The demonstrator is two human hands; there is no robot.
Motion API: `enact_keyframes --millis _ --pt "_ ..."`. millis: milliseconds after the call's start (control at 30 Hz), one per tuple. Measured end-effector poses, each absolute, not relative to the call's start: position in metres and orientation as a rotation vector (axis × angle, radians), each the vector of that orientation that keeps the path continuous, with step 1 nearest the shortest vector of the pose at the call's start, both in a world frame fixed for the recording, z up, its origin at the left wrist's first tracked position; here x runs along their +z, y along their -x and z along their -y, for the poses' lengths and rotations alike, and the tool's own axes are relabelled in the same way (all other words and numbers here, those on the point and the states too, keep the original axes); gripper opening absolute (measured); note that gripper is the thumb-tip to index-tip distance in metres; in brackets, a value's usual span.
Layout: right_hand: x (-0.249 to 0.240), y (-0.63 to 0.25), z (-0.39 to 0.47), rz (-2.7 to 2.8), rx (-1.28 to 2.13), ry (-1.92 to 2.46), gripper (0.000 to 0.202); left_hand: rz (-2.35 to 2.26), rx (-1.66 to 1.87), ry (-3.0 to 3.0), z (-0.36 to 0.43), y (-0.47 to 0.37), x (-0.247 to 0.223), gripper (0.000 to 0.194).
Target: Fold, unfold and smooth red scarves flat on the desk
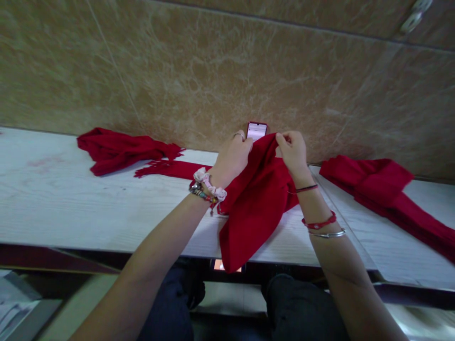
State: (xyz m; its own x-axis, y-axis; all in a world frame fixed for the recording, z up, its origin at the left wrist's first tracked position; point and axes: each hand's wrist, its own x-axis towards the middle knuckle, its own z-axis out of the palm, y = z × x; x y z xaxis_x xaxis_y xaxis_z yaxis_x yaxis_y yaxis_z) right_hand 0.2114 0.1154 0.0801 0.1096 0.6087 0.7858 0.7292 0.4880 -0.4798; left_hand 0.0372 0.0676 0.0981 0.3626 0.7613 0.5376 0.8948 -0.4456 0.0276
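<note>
A red cloth (258, 203), scarf-like, hangs in folds between my two hands, its lower corner dropping over the table's front edge. My left hand (232, 158), with a ring and bracelets, is closed at the cloth's upper left edge; its fingertips are partly hidden. My right hand (293, 150) pinches the upper edge on the right between thumb and fingers. Beneath my left wrist a flat red strip with a frayed end (170, 169) runs out to the left; whether it joins the held cloth is hidden.
A phone (257, 130) with a lit screen leans at the marbled wall (213, 71) behind my hands. One crumpled red scarf (124, 149) lies left, another folded red cloth (380, 182) right. Below the white table's (88, 213) front edge, another lit screen (219, 265) partly shows.
</note>
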Motion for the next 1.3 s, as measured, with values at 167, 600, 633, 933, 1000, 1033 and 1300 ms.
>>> enact_keyframes --millis 167,600,633,933,1000,1033,1300 --pt "0.073 -0.218 -0.127 1.424 -0.054 1.211 0.026 1.386 -0.548 2.527 -0.067 -0.049 0.084 0.031" --pt "0.083 -0.226 -0.106 1.661 -0.282 1.215 0.01 1.637 -0.977 2.244 -0.085 -0.012 0.103 0.025" --pt "0.084 -0.222 -0.101 1.794 -0.265 1.167 0.014 1.612 -1.024 2.261 -0.084 -0.01 0.107 0.025" --pt "0.074 -0.186 -0.094 2.161 -0.157 1.04 0.014 1.354 -0.927 2.512 -0.084 -0.009 0.111 0.022" --pt "0.071 -0.186 -0.098 2.108 -0.116 1.037 0.01 1.401 -0.936 2.438 -0.084 -0.008 0.108 0.021" --pt "0.071 -0.186 -0.101 2.061 -0.1 1.049 0.009 1.437 -0.96 2.371 -0.084 -0.008 0.106 0.02" --pt "0.059 -0.215 -0.119 1.626 -0.059 1.578 0.016 1.383 -0.531 2.511 -0.083 -0.028 0.082 0.018"
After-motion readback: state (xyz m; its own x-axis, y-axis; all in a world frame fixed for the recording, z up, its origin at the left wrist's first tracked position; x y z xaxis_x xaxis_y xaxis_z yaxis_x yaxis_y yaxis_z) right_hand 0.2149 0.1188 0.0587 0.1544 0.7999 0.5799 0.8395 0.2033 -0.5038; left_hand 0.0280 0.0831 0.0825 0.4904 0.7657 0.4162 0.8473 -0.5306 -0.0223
